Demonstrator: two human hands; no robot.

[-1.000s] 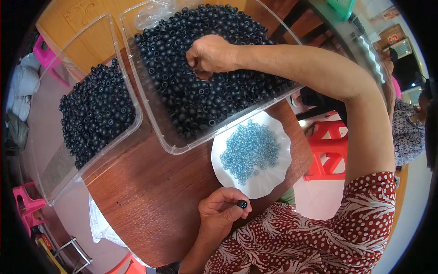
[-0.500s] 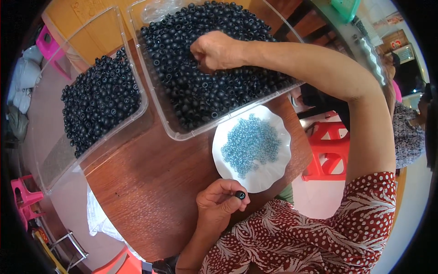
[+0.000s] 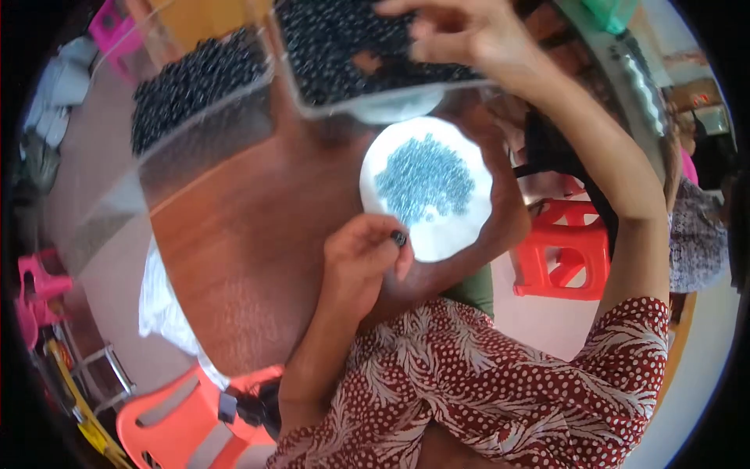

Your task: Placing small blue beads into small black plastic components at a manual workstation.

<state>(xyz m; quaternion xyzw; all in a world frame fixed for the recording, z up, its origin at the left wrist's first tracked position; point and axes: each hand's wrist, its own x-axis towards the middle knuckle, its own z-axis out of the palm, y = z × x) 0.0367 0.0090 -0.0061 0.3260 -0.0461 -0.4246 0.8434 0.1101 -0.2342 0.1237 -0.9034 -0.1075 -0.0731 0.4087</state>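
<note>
Near the white plate's left edge, my left hand [image 3: 363, 250] pinches a small black bead [image 3: 399, 238] between thumb and fingertips. The scalloped white plate [image 3: 461, 238] holds a heap of tiny clear-blue beads [image 3: 424, 181]. My right hand [image 3: 469, 35] is over the larger clear plastic box [image 3: 332, 110], which is full of black beads [image 3: 336, 59]. Motion blurs this hand, but its fingers look apart with nothing visible between them. The top of that box is cut off by the picture's edge.
A second clear box with black beads [image 3: 199, 82] stands to the left on the brown wooden table [image 3: 234, 250]. A red stool [image 3: 558, 254] is right of the table, and an orange-red chair [image 3: 168, 418] lies at lower left. Another person's patterned clothing [image 3: 695, 242] shows at far right.
The view has tilted, so the boxes and plate sit higher in the picture. My right hand has come up out of the black beads and its fingers have parted. My left hand still pinches its bead.
</note>
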